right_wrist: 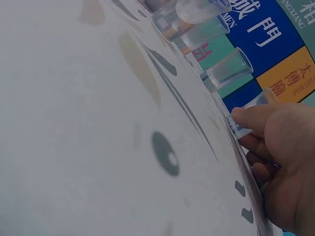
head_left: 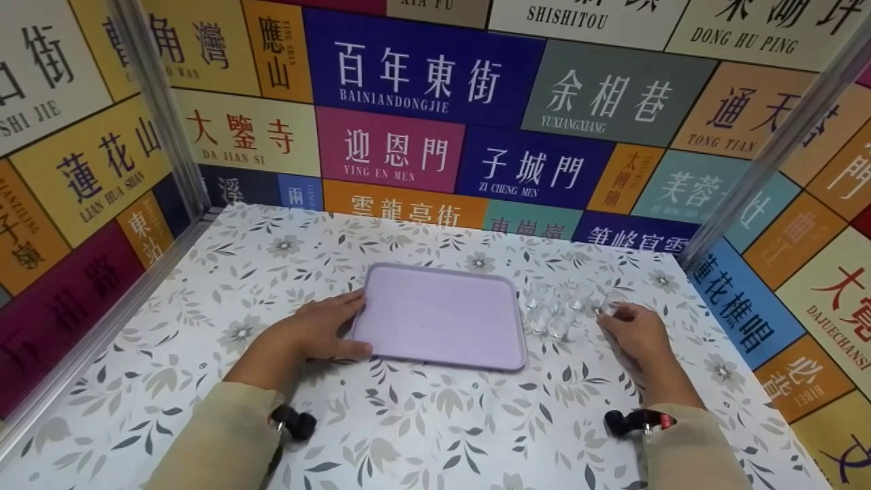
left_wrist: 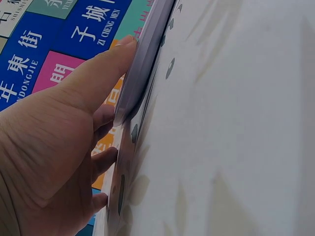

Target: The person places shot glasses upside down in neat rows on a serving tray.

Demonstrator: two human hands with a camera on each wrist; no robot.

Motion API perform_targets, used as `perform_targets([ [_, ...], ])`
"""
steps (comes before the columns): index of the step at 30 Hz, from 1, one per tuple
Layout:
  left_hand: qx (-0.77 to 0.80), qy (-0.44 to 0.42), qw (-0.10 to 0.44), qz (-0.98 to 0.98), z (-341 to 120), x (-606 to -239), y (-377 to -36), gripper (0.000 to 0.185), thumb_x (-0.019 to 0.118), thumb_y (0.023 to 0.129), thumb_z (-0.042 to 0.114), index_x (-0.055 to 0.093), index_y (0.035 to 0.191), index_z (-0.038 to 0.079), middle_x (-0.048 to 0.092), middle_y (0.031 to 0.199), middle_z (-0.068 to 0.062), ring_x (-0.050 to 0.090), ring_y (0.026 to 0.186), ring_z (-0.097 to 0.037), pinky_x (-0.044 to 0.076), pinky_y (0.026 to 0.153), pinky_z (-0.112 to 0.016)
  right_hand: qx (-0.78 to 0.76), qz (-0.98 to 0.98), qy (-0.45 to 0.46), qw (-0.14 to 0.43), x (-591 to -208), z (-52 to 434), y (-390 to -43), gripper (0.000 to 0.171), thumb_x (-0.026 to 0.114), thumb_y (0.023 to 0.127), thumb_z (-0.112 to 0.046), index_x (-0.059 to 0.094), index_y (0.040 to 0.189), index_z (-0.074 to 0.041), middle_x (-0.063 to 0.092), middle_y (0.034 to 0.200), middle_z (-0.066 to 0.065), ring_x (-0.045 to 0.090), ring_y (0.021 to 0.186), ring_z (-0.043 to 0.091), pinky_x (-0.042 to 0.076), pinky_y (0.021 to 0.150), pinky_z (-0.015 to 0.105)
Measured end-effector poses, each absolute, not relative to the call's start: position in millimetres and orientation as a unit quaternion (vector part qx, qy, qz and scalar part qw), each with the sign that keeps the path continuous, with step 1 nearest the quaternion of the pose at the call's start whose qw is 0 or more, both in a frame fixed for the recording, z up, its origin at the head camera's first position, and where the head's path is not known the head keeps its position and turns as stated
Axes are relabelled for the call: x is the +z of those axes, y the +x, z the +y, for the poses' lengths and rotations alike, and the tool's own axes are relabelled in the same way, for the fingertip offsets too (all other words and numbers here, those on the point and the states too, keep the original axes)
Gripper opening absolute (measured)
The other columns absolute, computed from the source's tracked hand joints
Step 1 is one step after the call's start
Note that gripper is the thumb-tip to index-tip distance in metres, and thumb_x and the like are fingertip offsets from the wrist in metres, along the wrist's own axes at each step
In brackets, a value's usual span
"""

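A lilac rectangular tray (head_left: 442,316) lies flat on the patterned tabletop. My left hand (head_left: 326,327) rests at its left side, fingers spread along the edge and thumb over the near left corner. In the left wrist view the thumb (left_wrist: 106,69) stretches along the tray's rim (left_wrist: 142,64). On the right, my right hand (head_left: 636,333) pinches a small clear plastic cup (head_left: 612,301) low down between thumb and fingers. The right wrist view shows this cup (right_wrist: 243,123) upright at the table surface, its far side partly hidden by the hand.
Several more clear cups (head_left: 554,313) stand grouped between the tray and my right hand. One of them, a single cup (right_wrist: 226,69), stands nearest the pinched one. Walls with colourful sign panels (head_left: 429,68) enclose the table (head_left: 408,422) at the back and sides.
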State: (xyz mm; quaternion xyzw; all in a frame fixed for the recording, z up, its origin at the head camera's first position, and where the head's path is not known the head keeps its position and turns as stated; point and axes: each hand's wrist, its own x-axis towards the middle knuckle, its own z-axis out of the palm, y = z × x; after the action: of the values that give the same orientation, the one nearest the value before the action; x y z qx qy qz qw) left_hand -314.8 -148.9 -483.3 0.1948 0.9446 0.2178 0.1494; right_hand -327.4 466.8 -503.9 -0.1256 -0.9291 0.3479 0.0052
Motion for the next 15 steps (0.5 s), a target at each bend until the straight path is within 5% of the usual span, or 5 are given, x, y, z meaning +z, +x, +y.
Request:
perform_targets([
  [8,0.215,0.196,0.154,0.944,-148.2,-484.1,-316.1,0.114,0.072,0.085,0.079,0.020,0.173,0.029,0.009,0.182,0.011,0.012,0.169,-0.039,0.010,0.135,-0.070,0.395,-0.904,-0.162,0.028,-490.3,456.2,-324.6,0.062,0.065,0.103,-0.055,0.062,0.145,-0.009,0.063,0.140,0.018,0.057,0.123,0.031,0.049,0.099,0.040],
  [15,0.214,0.189,0.159,0.945,-147.7,-482.2,-317.8,0.115,0.072,0.085,0.079,0.017,0.173,0.031,0.009,0.183,0.009,0.012,0.169,-0.040,0.010,0.134,-0.071,0.447,-0.874,-0.167,0.091,-469.3,425.1,-324.8,0.063,0.072,0.097,-0.059,0.064,0.145,-0.018,0.064,0.136,0.009,0.057,0.123,0.021,0.050,0.099,0.028],
])
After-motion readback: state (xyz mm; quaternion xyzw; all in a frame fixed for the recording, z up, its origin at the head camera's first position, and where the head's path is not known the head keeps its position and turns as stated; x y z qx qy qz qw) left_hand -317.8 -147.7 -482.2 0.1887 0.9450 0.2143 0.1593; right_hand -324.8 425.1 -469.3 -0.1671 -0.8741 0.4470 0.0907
